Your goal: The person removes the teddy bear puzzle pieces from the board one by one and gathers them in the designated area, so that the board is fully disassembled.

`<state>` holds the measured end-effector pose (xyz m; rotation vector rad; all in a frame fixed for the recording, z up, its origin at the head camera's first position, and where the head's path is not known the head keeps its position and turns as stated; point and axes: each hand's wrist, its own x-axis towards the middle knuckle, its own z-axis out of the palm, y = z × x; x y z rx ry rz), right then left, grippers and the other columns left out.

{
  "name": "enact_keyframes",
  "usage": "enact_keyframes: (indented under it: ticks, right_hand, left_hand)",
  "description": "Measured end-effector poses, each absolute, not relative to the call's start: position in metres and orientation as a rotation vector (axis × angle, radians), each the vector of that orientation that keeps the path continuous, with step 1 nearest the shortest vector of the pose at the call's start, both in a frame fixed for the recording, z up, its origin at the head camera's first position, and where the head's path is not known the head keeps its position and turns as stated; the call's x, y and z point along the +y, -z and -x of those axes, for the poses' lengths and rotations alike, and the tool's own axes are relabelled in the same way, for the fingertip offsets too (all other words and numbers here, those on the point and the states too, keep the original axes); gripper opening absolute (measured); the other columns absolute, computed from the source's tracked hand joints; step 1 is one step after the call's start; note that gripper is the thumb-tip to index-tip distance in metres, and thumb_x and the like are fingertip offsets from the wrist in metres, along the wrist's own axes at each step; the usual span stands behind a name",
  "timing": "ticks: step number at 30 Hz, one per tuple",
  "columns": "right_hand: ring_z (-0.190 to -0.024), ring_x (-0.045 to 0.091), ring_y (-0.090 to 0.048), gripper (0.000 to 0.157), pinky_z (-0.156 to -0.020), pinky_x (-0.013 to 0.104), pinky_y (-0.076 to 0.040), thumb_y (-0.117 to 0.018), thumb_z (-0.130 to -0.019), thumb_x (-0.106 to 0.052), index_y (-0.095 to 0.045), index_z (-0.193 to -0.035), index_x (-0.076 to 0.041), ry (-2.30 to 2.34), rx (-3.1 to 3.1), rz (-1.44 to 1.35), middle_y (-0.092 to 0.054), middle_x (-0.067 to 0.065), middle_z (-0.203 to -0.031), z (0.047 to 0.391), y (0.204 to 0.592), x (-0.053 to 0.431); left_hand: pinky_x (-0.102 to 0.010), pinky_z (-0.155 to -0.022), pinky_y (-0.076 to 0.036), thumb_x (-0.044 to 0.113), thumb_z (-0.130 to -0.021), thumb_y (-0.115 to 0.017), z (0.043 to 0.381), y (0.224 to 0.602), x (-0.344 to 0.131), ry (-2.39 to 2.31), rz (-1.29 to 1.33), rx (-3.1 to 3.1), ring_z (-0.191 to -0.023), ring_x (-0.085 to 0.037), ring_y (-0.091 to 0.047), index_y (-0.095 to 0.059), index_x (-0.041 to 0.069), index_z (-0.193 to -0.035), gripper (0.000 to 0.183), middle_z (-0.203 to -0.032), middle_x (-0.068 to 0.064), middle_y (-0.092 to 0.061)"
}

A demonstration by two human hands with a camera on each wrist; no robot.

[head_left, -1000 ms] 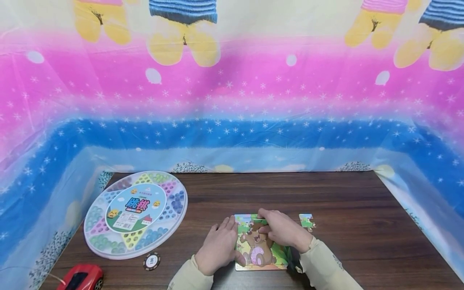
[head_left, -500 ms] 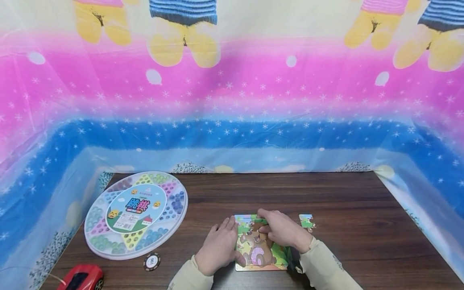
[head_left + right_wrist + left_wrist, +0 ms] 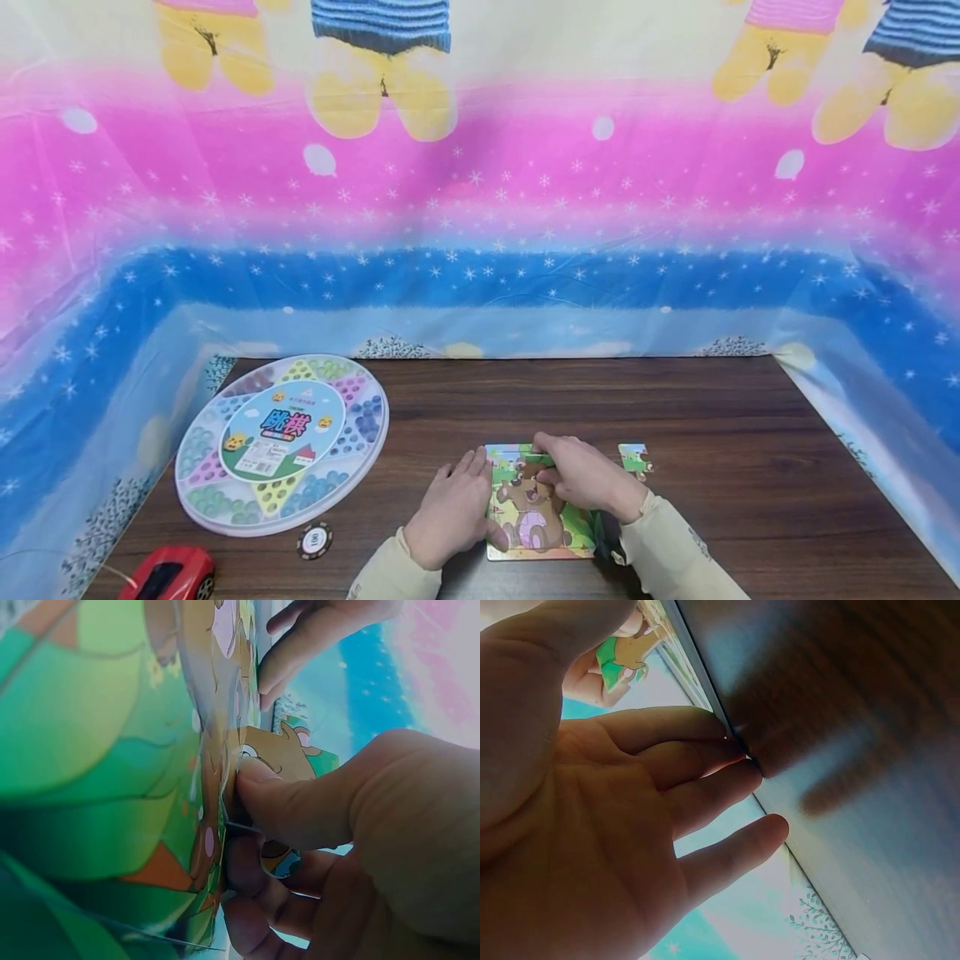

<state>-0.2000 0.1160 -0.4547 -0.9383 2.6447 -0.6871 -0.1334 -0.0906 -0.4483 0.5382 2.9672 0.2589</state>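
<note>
Showing brown, pink and green on the bear puzzle (image 3: 532, 523); wearing cream on the sleeves (image 3: 678, 546); running dark-brown grain along the table (image 3: 750, 467); bearing white snowflakes on the pink-and-blue backdrop (image 3: 480, 271); flashing red and black on the toy car (image 3: 176, 575).

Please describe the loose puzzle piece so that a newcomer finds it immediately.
On the dark wooden table, find the bear puzzle. To its right, just past the person's right hand, lies one small piece, blue and green. Unlike its neighbours, it lies alone on the table, separate from the puzzle.
</note>
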Motion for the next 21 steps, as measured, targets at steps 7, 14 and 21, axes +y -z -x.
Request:
enact_keyframes:
  ticks: [7,14,21]
  right_hand:
    - [-0.065,0.004,-0.052,0.021,-0.057,0.026,-0.043,-0.059,-0.093,0.002,-0.057,-0.105,-0.015,0.678,2.644,0.956,-0.066,0.006,-0.106,0.1997,0.4552,0.1162]
    - [-0.064,0.007,-0.049,0.018,-0.058,0.027,-0.043,-0.060,-0.093,-0.001,-0.057,-0.102,-0.017,0.659,2.633,0.989,-0.062,-0.004,-0.093,0.2002,0.4561,0.1161]
    - [-0.071,0.009,-0.050,0.019,-0.058,0.025,-0.045,-0.058,-0.092,0.001,-0.055,-0.091,-0.019,0.698,2.623,1.067,-0.054,-0.008,-0.087,0.2010,0.4581,0.1157]
  left_hand:
    - [-0.052,-0.099,-0.042,0.059,-0.059,-0.081,0.1324,0.4481,-0.0910,-0.262,-0.552,2.974,-0.133,-0.034,-0.044,-0.052,-0.005,-0.136,0.105,-0.146,-0.021,-0.044]
    - [-0.052,-0.099,-0.042,0.058,-0.059,-0.081,0.1325,0.4490,-0.0911,-0.274,-0.543,2.972,-0.134,-0.033,-0.043,-0.052,-0.005,-0.136,0.104,-0.146,-0.020,-0.044]
    - [-0.051,-0.099,-0.043,0.059,-0.058,-0.080,0.1316,0.4498,-0.0916,-0.267,-0.560,2.994,-0.133,-0.033,-0.044,-0.053,-0.006,-0.135,0.104,-0.145,-0.020,-0.045]
